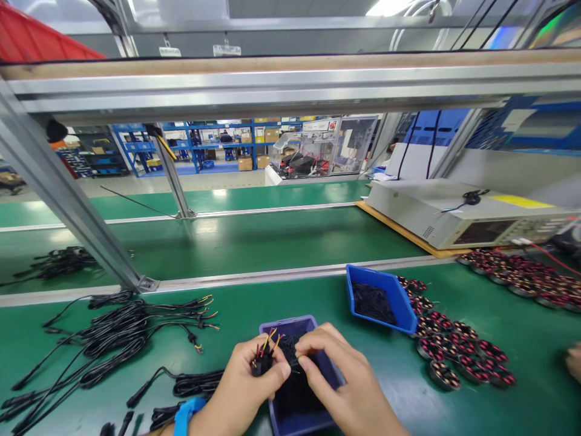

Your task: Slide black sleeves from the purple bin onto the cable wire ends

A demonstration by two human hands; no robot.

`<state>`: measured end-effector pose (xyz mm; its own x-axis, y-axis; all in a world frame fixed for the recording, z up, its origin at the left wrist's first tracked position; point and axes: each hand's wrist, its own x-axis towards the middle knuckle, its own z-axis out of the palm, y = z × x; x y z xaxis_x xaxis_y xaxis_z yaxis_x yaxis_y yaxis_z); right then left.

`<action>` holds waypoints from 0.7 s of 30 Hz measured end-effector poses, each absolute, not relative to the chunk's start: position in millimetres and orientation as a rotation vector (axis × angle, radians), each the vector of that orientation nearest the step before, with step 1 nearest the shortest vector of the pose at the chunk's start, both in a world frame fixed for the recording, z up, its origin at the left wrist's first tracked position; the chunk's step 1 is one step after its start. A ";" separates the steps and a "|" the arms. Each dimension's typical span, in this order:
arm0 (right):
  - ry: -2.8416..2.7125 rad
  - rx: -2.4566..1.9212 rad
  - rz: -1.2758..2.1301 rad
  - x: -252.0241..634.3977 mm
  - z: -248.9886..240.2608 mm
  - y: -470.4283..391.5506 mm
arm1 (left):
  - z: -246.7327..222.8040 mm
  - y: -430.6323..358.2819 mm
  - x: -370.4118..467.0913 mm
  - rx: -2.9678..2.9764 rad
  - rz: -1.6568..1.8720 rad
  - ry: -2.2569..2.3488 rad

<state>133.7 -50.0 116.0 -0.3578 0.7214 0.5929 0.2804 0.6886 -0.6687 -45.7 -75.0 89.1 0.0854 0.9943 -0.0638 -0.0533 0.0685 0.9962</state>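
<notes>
My left hand is closed around the ends of several black cables, with red and yellow wire tips standing up between thumb and fingers. Just to its right, my right hand pinches with thumb and forefinger close to those tips; what it holds is too small to make out. Below both hands stands a purple bin with thin black pieces inside, partly hidden by the hands. More black cable lies coiled beside my left wrist, which wears a blue band.
Coiled black cables lie at the left. A blue bin holds black pieces, beside round copper-wound coils. A grey instrument stands back right. A metal post and an overhead shelf frame the bench. Another person's hand shows at the right edge.
</notes>
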 end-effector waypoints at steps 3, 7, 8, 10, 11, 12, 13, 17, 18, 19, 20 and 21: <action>-2.018 -0.688 0.561 135.4 119.4 -50.1 | 85.7 -74.2 -46.4 1.148 1.105 1.170; -2.078 -0.698 0.560 135.4 119.7 -51.0 | 87.7 -74.9 -47.2 1.153 1.105 1.175; -2.070 -0.715 0.559 134.6 118.4 -51.1 | 89.0 -75.5 -47.0 1.166 1.119 1.159; -2.043 -0.737 0.565 132.1 114.9 -50.9 | 90.8 -77.0 -45.9 1.173 1.150 1.127; -2.031 -0.747 0.577 130.7 113.3 -50.8 | 91.1 -77.8 -45.0 1.159 1.162 1.116; -2.021 -0.758 0.596 129.4 112.0 -50.8 | 90.9 -78.5 -44.1 1.134 1.167 1.109; -2.012 -0.767 0.616 128.2 111.0 -50.9 | 90.4 -79.0 -43.3 1.107 1.166 1.099; -2.004 -0.762 0.716 125.8 108.8 -51.2 | 88.7 -79.4 -42.4 1.075 1.163 1.041; -2.008 -0.761 0.734 125.7 108.2 -51.0 | 89.0 -79.3 -43.0 1.084 1.165 1.031; -2.013 -0.757 0.741 125.7 107.6 -50.7 | 89.6 -79.2 -43.8 1.095 1.162 1.025; -2.018 -0.750 0.740 126.0 107.3 -50.5 | 90.5 -79.2 -44.7 1.105 1.155 1.025; -2.021 -0.743 0.734 126.6 107.7 -50.5 | 91.5 -79.3 -45.8 1.116 1.151 1.034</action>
